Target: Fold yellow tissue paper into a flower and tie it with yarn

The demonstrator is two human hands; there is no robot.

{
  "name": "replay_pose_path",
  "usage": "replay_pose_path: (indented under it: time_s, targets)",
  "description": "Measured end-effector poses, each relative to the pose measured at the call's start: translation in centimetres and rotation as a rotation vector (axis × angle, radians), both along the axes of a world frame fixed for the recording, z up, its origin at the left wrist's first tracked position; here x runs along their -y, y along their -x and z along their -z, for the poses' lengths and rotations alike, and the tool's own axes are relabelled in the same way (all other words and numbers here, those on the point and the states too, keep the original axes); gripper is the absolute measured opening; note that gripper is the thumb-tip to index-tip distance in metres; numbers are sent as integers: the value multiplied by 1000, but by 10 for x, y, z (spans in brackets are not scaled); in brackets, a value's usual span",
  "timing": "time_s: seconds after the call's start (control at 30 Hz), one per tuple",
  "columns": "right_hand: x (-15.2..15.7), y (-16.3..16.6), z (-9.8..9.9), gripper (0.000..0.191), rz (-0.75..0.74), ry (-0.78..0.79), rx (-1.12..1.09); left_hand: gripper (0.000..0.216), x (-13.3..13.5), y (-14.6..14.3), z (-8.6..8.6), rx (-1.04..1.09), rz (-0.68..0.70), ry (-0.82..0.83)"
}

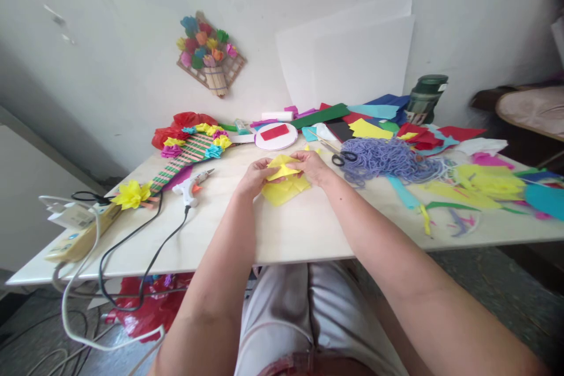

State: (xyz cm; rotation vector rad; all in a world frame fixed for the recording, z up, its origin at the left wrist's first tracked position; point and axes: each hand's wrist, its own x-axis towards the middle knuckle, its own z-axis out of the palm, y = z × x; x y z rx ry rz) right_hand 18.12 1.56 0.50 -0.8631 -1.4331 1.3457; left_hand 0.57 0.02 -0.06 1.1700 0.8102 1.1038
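Both hands pinch a piece of yellow crepe paper [284,160] over the middle of the table. My left hand [258,176] is closed on its left side, and my right hand [312,167] is closed on its right side. Below them a flat yellow paper sheet [285,190] lies on the tabletop; whether it joins the held piece I cannot tell. Just beyond the hands sits a white oval piece [264,140] with a red paper rectangle [274,132] on it. Black-handled scissors [344,157] rest to the right of my right hand.
A white glue gun [188,187] with a black cord lies at left, near a power strip [83,235]. Behind it is a stick craft with paper flowers [189,153]. Purple yarn [388,158], coloured paper scraps [473,185] and a dark green bottle [426,100] occupy the right side.
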Motion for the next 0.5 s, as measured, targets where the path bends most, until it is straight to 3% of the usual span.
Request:
replay_pose_path:
  time_s: [0.5]
  targets:
    - [4,-1,-4,15,1,8,-45,22,1,1,-1,50,-50,24]
